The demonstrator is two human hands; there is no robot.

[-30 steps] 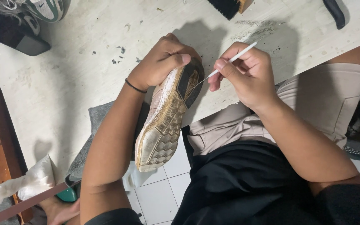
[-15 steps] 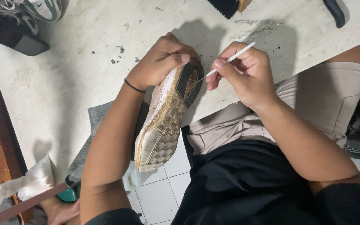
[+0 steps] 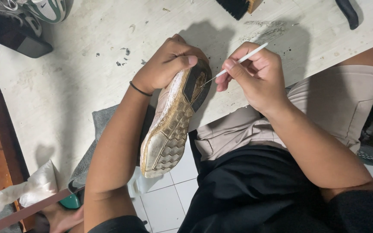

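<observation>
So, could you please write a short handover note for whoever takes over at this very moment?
Left hand: grips the shoe at one end, sole up, over the edge of the white table.
Right hand: pinches a thin white pick, its metal tip on the dark sole patch under the left thumb.
Done: cannot tell how much is cleaned; dark specks lie on the table.
Left: the tread looks dirty and yellowed. A brush lies at the far table edge.
</observation>
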